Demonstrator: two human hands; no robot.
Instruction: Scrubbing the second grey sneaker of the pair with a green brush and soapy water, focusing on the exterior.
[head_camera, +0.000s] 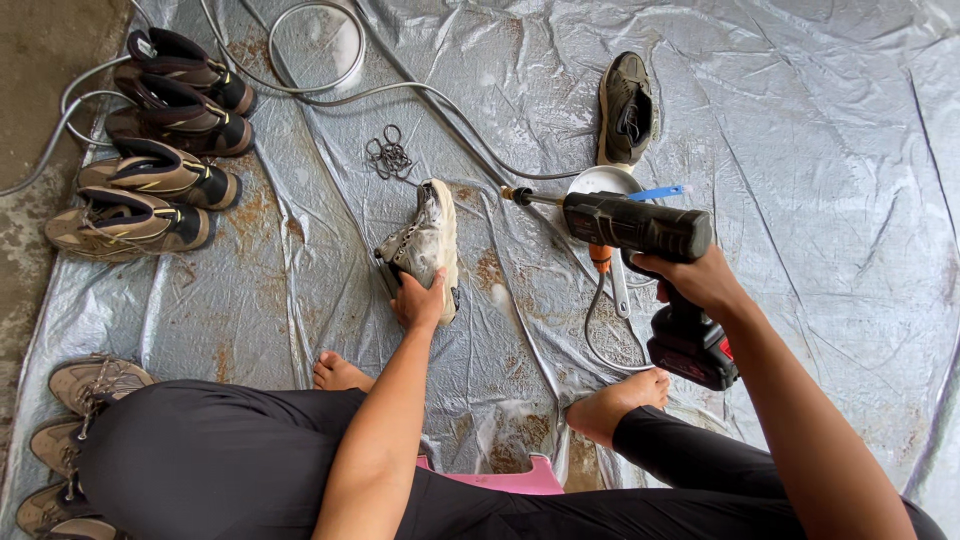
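Left hand (418, 300) grips the soapy shoe (428, 240) mid-tarp (800, 150); right hand (695, 282) grips the spray gun (640, 228), open sheet rightward.

Brown boots (150, 200) line the grey tarp (820, 150).

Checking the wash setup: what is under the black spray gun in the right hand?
Under the spray gun, held by the right hand, lie a white bowl, a blue-handled tool and the grey tarp. The gun covers most of the bowl's contents.
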